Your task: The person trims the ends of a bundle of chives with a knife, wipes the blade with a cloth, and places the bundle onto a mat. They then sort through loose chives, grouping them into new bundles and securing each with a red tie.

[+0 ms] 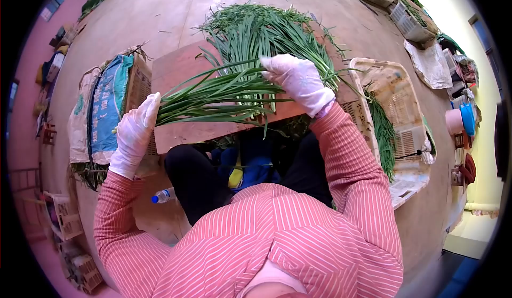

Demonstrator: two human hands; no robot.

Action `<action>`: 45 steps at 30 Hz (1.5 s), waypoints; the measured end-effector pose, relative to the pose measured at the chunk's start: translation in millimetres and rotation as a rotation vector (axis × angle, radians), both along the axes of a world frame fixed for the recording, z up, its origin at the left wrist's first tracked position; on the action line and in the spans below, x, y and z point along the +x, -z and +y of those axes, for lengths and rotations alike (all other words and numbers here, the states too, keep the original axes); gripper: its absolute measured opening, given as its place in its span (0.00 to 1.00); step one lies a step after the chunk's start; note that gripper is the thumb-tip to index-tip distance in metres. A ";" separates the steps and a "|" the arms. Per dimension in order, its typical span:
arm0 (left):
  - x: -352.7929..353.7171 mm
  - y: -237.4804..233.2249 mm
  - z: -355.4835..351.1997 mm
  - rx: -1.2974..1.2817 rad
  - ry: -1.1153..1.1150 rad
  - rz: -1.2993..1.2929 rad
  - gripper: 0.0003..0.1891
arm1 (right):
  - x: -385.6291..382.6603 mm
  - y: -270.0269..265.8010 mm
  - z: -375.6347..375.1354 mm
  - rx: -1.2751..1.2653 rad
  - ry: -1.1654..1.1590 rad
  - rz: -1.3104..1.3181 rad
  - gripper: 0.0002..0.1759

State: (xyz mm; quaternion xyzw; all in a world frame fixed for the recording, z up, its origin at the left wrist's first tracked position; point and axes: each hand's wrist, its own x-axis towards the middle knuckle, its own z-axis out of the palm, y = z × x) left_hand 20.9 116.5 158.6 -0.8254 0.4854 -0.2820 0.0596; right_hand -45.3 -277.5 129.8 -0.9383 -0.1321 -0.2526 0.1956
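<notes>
Bottle [160, 195] lies nearest, by the knee [188, 172]. Left hand [134, 133] closes round the root end of a chive bunch [213, 93] held over the counter [178, 69], right hand [300, 82] curled on its leaves farther right. Beyond, a big loose pile [256, 23] waits, so only a small share looks bundled.

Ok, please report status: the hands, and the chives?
Left hand grips chive bundle at its end. Right hand closed on its leaves, midway. Bundle across wooden board; loose chive pile behind.
</notes>
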 end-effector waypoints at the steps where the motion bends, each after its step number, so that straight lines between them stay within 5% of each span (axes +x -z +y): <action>1: -0.7 -0.7 1.3 0.002 -0.006 0.000 0.32 | 3.3 12.9 -4.2 0.002 -0.006 0.000 0.18; 3: -1.5 -0.6 3.4 0.023 -0.023 -0.014 0.32 | 2.7 8.3 -1.1 0.631 -0.155 0.331 0.09; 5: -3.0 0.8 1.2 0.035 -0.021 -0.006 0.32 | -18.9 -25.9 0.4 1.000 -0.048 0.726 0.08; 7: -3.4 3.3 -0.4 0.043 -0.020 0.004 0.32 | -35.5 -24.9 -9.6 1.161 -0.061 0.467 0.12; 11: -1.9 2.8 -2.0 0.014 -0.014 -0.003 0.33 | -72.8 5.9 -79.7 1.091 0.399 0.609 0.13; 13: -0.1 2.1 -4.1 0.017 -0.008 0.002 0.34 | -97.0 13.2 -96.9 -0.462 0.812 0.534 0.17; 14: 1.5 2.1 -6.0 0.011 0.011 0.005 0.34 | -101.1 1.0 -80.0 -0.466 0.988 0.278 0.25; 16: 1.2 4.1 -12.6 0.004 0.044 0.012 0.34 | -94.7 -25.9 -49.9 -0.183 0.526 -0.183 0.29; 21: 1.7 2.4 -21.5 0.034 0.055 0.036 0.34 | -47.7 -41.5 24.6 -0.267 0.115 -0.186 0.35; 27: -5.8 -5.5 -21.9 0.074 0.026 0.005 0.31 | -15.8 -12.2 40.7 0.024 -0.199 -0.334 0.09; 29: -3.5 -5.4 -16.9 0.069 0.021 0.031 0.29 | -19.3 -21.4 40.6 0.176 -0.252 -0.305 0.07; 31: 4.4 -1.0 -7.5 0.018 -0.020 0.090 0.27 | -20.6 -21.6 26.7 0.217 -0.214 -0.233 0.07; 33: 15.7 3.2 5.9 -0.166 -0.098 0.152 0.27 | -29.2 -19.7 16.1 0.702 -0.004 -0.213 0.06; 36: 37.0 15.9 11.3 -0.544 -0.020 0.306 0.28 | -45.7 -6.4 -8.7 0.903 0.225 -0.093 0.07; 38: 56.0 36.0 7.0 -1.179 0.013 0.800 0.28 | -60.0 2.0 -14.2 0.981 0.270 -0.034 0.07; 39: 68.2 47.8 9.5 -1.181 0.022 0.801 0.28 | -63.2 10.7 -15.7 0.962 0.337 -0.004 0.06; 41: 98.1 81.2 16.6 -0.880 -0.416 0.489 0.27 | -66.5 36.1 -18.8 0.887 0.350 -0.071 0.06; 43: 130.1 144.7 12.8 -0.993 -0.440 0.479 0.26 | -69.3 40.4 -12.0 1.074 0.353 0.038 0.06; 45: 140.5 197.2 12.1 -0.827 -0.726 0.602 0.22 | -67.4 61.7 -11.8 1.086 0.381 0.059 0.06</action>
